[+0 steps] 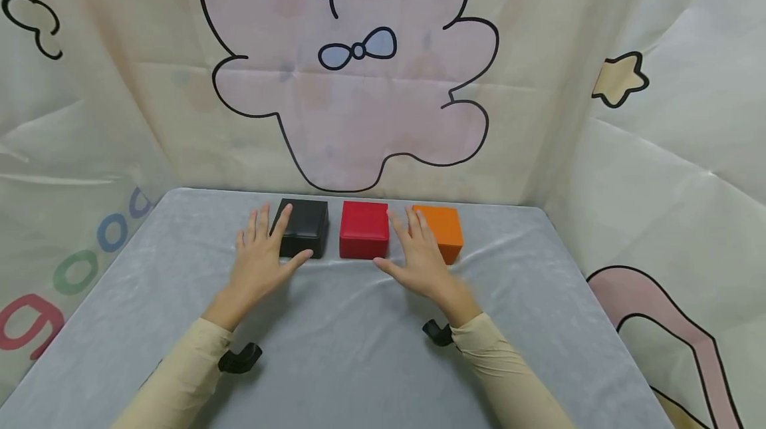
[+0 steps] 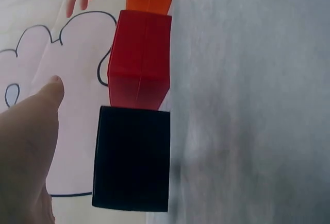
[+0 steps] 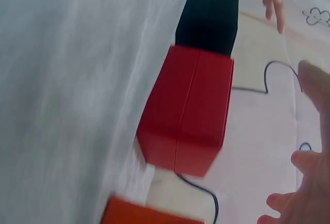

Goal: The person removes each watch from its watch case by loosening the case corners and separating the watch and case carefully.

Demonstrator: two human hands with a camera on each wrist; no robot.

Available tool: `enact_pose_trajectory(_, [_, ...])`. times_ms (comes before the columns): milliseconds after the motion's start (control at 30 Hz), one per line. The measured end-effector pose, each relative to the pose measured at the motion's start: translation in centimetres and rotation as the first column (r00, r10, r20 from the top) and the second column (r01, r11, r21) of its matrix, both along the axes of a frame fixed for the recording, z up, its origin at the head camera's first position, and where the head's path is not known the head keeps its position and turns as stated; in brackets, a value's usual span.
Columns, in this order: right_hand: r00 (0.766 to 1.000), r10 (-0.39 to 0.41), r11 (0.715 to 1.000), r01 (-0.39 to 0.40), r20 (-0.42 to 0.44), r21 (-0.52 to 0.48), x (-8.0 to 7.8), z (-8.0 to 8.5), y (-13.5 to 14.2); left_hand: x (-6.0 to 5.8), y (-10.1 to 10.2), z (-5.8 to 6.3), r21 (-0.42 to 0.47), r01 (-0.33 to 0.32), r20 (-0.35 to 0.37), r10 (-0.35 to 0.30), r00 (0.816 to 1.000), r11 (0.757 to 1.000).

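Three small boxes stand in a row near the table's far edge: a black box [image 1: 306,226] on the left, a red box [image 1: 364,229] in the middle and an orange box [image 1: 443,228] on the right. My left hand [image 1: 260,263], fingers spread, hovers over the black box's left front side. With its fingers also spread, my right hand [image 1: 419,259] hangs in front of the red and orange boxes, covering part of the orange one. Neither hand holds anything. In the left wrist view the thumb [image 2: 38,108] stays apart from the black box [image 2: 131,159].
A grey cloth [image 1: 353,349] covers the table. Behind it hangs a cream curtain [image 1: 526,30] with a cartoon bear, and printed sheets close off both sides. A black curved piece [image 1: 241,358] sticks out from the left wrist, another [image 1: 437,332] from the right.
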State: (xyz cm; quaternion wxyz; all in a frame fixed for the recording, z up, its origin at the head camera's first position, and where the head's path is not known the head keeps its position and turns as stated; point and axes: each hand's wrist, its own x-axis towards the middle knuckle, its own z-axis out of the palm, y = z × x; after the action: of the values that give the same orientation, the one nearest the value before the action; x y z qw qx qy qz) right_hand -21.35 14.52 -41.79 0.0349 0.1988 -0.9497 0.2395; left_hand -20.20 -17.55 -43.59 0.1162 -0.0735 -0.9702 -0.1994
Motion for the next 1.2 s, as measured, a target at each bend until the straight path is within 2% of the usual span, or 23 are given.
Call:
enact_pose_trajectory(200, [0.999, 0.051, 0.992, -0.049, 0.017, -0.116, 0.0, -0.2, -3.0, -0.5, -1.5, -0.4, 0.072, 0.039, -0.008, -0.039, 0.999, 0.997])
enact_pose_trajectory(433, [0.988, 0.135, 0.961, -0.114, 0.069, -0.253, 0.5, 0.1, -6.1, -1.3, -3.2, -1.1, 0.209, 0.090, 0.055, -0.103, 0.993, 0.974])
enact_pose_trajectory(533, [0.979, 0.185, 0.940, -0.150, 0.089, -0.306, 0.8, -0.1, -7.3, -1.4, -3.7, -1.5, 0.297, 0.110, 0.065, -0.135, 0.989, 0.949])
enact_pose_trajectory(700, [0.961, 0.244, 0.907, -0.179, 0.130, -0.382, 0.3, -0.3, -9.2, -2.1, -4.4, -1.7, 0.461, 0.095, 0.111, -0.164, 0.980, 0.882])
enact_pose_trajectory(833, [0.946, 0.284, 0.881, -0.194, 0.154, -0.432, 0.1, -0.5, -10.3, -2.4, -5.0, -2.1, 0.543, 0.057, 0.167, -0.175, 0.970, 0.838])
enact_pose_trajectory(967, [0.936, 0.312, 0.853, -0.201, 0.162, -0.481, -0.2, -0.8, -11.2, -2.7, -5.5, -2.3, 0.597, 0.067, 0.185, -0.219, 0.958, 0.799])
enact_pose_trajectory(1067, [0.928, 0.328, 0.845, -0.205, 0.175, -0.494, -0.5, -1.1, -11.8, -3.0, -5.8, -2.6, 0.615, 0.083, 0.178, -0.241, 0.954, 0.784])
enact_pose_trajectory(1200, [0.920, 0.316, 0.861, -0.176, 0.231, -0.477, -0.6, -1.5, -12.6, -3.5, -6.1, -3.0, 0.612, 0.095, 0.171, -0.249, 0.953, 0.785])
